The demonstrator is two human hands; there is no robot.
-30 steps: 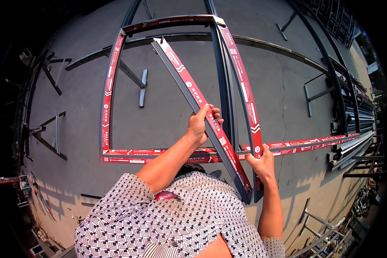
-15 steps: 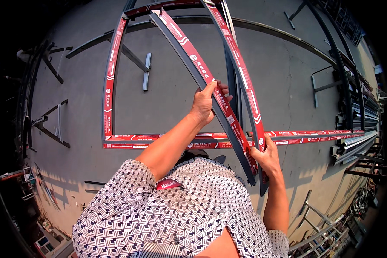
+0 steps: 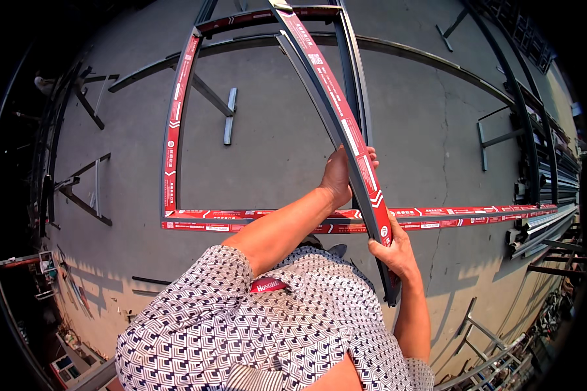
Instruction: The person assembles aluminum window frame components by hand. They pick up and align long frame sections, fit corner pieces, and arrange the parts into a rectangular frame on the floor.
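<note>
Two long metal profiles slant across the middle, one close over the other. The upper profile (image 3: 336, 94) is dark grey with red printed film along its face. Under it, the lower profile (image 3: 310, 81) shows mostly a thin dark edge on the left. My left hand (image 3: 336, 176) is closed around them partway down, its fingertips showing past the right side. Near the bottom end my right hand (image 3: 398, 254) grips the upper profile, thumb across the front; whether it also holds the lower one is hidden. Beneath lies a rectangular frame (image 3: 175, 133) covered in the same red film.
A long metal rail (image 3: 430, 60) crosses behind the frame. A metal stand (image 3: 229, 116) shows inside the frame's outline, and a trestle (image 3: 83, 189) stands at left. Long dark bars (image 3: 527, 111) and stacked profiles (image 3: 544, 225) are at right. Two dark strips (image 3: 153, 281) lie on the ground.
The two profiles, spread apart before, now lie together with one covering most of the other. My left hand has moved right and nearer; my right hand has shifted slightly down.
</note>
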